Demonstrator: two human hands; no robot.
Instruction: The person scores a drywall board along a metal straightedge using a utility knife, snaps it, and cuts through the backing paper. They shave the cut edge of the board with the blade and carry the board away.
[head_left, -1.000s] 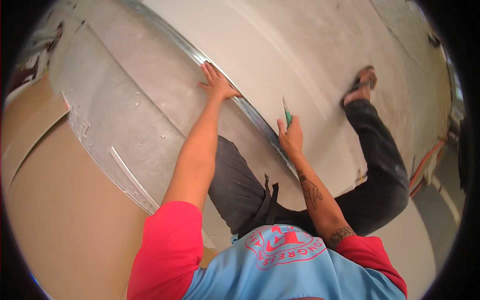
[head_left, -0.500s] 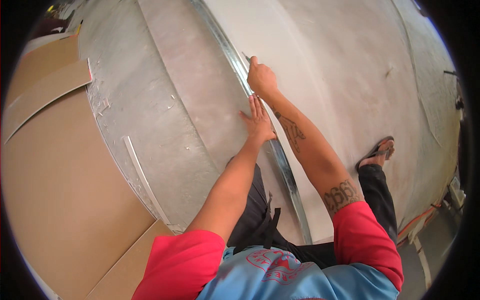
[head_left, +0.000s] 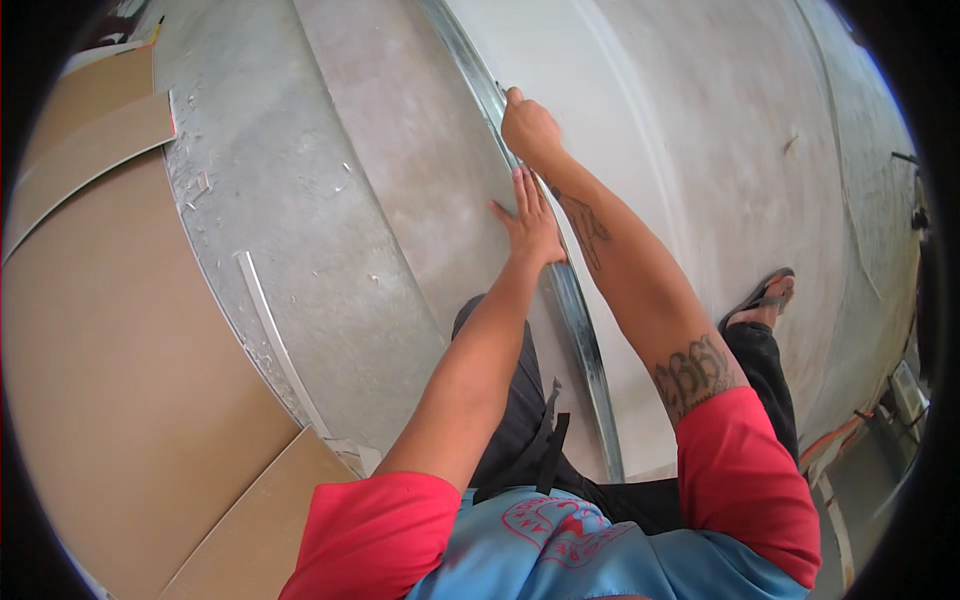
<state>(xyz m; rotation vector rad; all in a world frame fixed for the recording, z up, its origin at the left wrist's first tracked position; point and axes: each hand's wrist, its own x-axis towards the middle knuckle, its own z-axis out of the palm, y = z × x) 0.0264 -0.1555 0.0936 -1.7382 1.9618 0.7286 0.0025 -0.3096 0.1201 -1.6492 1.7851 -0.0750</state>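
Note:
My left hand lies with fingers spread on a long metal channel, pressing it against a white board. Just beyond it, my right hand is closed around a knife, mostly hidden by the fingers with a small dark tip showing, at the channel's right edge. My right forearm reaches over the white board alongside the channel.
Brown boards are stacked on the left, with a loose shorter piece on top. A thin white strip and scattered scraps lie on the concrete floor. My sandaled foot is on the right; cables lie at lower right.
My right hand has moved from right of the channel onto its edge, past my left hand, then slightly further forward. The view has turned, and my left hand now sits further right in it.

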